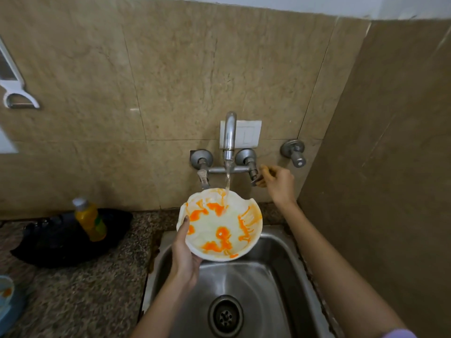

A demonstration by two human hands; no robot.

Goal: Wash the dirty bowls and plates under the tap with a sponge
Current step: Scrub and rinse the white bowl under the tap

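Observation:
A white bowl (219, 230) smeared with orange sauce tilts above the steel sink (280, 252). My left hand (183, 250) grips its left rim, thumb inside. Water runs from the wall tap (229, 137) onto the bowl's far edge. My right hand (278, 181) pinches the tap's right handle (255, 178). No sponge is in sight.
A yellow dish-soap bottle (89, 219) stands on a black cloth (68, 240) on the granite counter (85, 301) left of the sink. A blue dish (6, 296) shows at the left edge. A separate valve (294, 152) sticks out right of the tap. A brown wall (390, 167) closes the right side.

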